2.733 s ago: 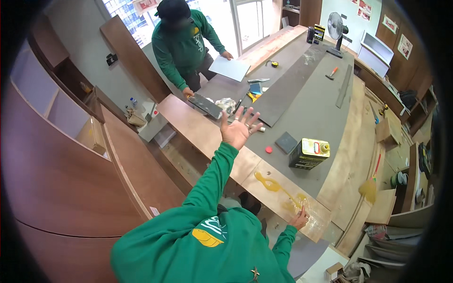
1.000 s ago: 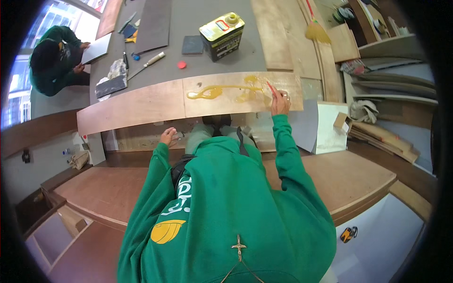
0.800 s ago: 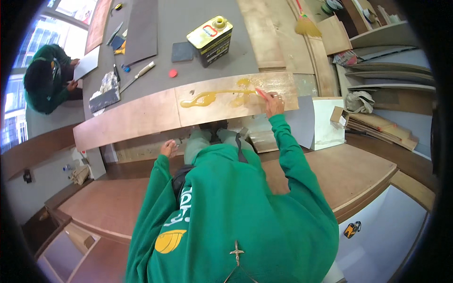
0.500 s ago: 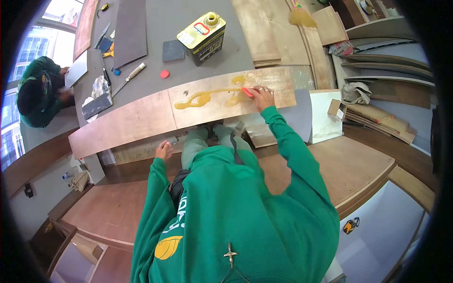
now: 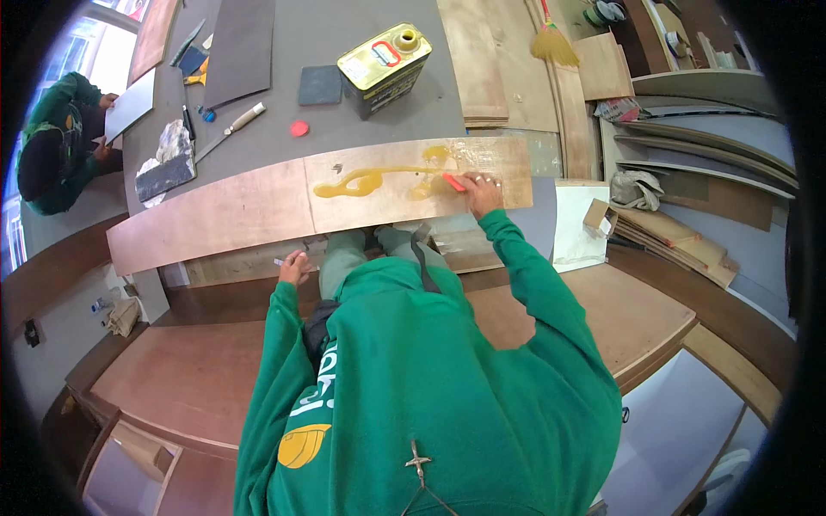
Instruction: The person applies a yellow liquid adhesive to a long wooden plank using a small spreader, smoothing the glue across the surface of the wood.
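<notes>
Right hand [image 5: 482, 191]: fingers closed round a small red spreader [image 5: 454, 182], pressed on the long wooden board [image 5: 258, 206] at its right part.
Left hand [image 5: 295, 267]: curled on the board's near edge, just below it; whether it holds anything, I cannot tell.
Glue [image 5: 370, 179]: amber pool on the board, left of the spreader.
Tin can [image 5: 384, 58]: yellow, rectangular, beyond the board; contents hidden.
Red cap [image 5: 298, 128]: between can and board.

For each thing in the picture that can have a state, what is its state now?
Glue can: upright, cap off.
Red cap: lying loose on the table.
Amber glue: poured on the board, partly spread.
Red spreader: held in the right hand, on the glue.
Left hand: closed on the bench edge.
Broom: lying flat.
</notes>
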The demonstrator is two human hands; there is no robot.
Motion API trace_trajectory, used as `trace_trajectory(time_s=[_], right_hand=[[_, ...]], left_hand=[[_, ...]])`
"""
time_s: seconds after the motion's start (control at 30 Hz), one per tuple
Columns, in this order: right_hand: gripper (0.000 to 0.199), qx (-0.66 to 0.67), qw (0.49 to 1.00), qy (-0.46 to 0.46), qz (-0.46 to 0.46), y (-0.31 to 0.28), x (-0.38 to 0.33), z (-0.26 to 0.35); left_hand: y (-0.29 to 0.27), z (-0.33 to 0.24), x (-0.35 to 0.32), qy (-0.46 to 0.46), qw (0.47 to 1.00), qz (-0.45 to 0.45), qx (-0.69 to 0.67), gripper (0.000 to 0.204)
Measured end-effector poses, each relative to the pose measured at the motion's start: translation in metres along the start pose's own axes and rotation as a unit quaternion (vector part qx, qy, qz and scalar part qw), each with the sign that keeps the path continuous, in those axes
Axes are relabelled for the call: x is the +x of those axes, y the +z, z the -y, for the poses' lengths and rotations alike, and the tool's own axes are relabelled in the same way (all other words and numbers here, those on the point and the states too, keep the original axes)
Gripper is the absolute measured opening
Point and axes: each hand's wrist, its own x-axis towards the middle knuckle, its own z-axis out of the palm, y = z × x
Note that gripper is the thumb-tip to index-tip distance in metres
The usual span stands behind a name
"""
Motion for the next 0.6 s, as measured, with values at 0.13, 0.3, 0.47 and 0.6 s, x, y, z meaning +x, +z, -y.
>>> trace_trajectory(time_s=[0.13,0.3,0.47,0.6], right_hand=[[0.039,-0.02,0.998,0.007,-0.057,0.015,0.031,-0.011],[0.042,-0.039,0.997,0.024,-0.059,0.031,0.057,-0.006],[0.045,-0.061,0.995,0.022,-0.07,0.044,0.064,-0.005],[0.044,-0.055,0.994,0.004,-0.091,0.042,0.069,-0.002]], left_hand=[[0.026,-0.016,-0.01,-0.021,0.999,-0.042,0.015,0.05],[0.012,-0.02,-0.011,0.009,0.999,-0.049,-0.008,0.053],[0.007,-0.023,-0.017,-0.014,0.998,-0.061,0.026,0.048],[0.012,-0.024,-0.02,-0.036,0.998,-0.049,0.009,0.047]])
